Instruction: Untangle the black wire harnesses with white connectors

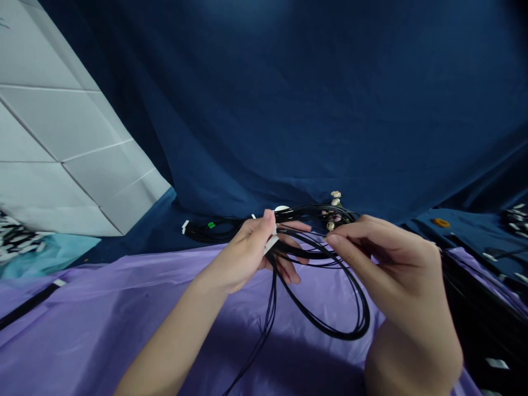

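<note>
My left hand (259, 250) grips a bundle of thin black cables (330, 308) looped into a coil, thumb on top beside a white tag (271, 243). My right hand (383, 250) pinches the same coil on its right side, fingers closed around the strands. Small white connectors (335, 198) stick up at the far end of the bundle. Loose cable ends hang down toward me over a purple plastic sheet (103, 319).
Dark blue cloth (289, 110) drapes behind and under the work area. White panels (53, 143) stand at the left. Another black cable with a green mark (211, 225) lies behind my hands. More black cables (487, 297) and a small orange object (441, 223) are at the right.
</note>
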A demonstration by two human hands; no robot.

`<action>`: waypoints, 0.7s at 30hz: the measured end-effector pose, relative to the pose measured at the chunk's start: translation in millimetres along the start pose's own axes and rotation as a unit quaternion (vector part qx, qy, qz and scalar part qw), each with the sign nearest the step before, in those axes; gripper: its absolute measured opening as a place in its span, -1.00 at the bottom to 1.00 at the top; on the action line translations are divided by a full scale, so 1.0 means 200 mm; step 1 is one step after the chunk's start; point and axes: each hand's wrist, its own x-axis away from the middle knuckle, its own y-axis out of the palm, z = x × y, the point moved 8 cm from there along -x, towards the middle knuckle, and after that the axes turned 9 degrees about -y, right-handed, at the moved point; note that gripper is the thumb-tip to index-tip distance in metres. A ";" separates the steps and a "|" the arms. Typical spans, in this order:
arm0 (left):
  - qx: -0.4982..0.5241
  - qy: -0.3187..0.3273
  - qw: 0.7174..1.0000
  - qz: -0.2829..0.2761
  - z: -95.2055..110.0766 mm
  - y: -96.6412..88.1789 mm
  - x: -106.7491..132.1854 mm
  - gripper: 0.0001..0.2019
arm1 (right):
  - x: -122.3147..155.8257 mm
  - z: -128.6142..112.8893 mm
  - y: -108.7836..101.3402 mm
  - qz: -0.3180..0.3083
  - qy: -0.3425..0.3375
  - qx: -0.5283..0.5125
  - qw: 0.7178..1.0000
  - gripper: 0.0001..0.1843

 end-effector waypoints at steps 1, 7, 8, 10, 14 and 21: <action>-0.003 0.001 1.000 -0.001 0.00 0.00 0.00 -0.45 | 0.00 0.00 0.00 -0.002 0.000 -0.001 1.000 -0.91; -0.013 -0.007 1.000 0.003 0.00 -0.02 0.00 -0.42 | -0.01 0.01 0.02 -0.028 -0.002 -0.009 1.000 -0.91; -0.012 -0.011 1.000 0.003 0.00 -0.02 0.00 -0.42 | -0.01 0.01 0.03 -0.031 -0.003 -0.008 0.999 -0.91; -0.010 -0.015 1.000 0.002 0.00 -0.02 0.00 -0.41 | -0.01 0.00 0.02 -0.035 -0.003 -0.006 0.999 -0.90; -0.009 -0.024 1.000 -0.003 0.00 -0.02 0.00 -0.42 | 0.00 0.00 0.02 -0.034 -0.002 -0.004 0.999 -0.90; -0.011 -0.025 1.000 -0.005 -0.01 -0.02 0.00 -0.41 | 0.00 0.00 0.02 -0.031 -0.009 -0.010 0.999 -0.91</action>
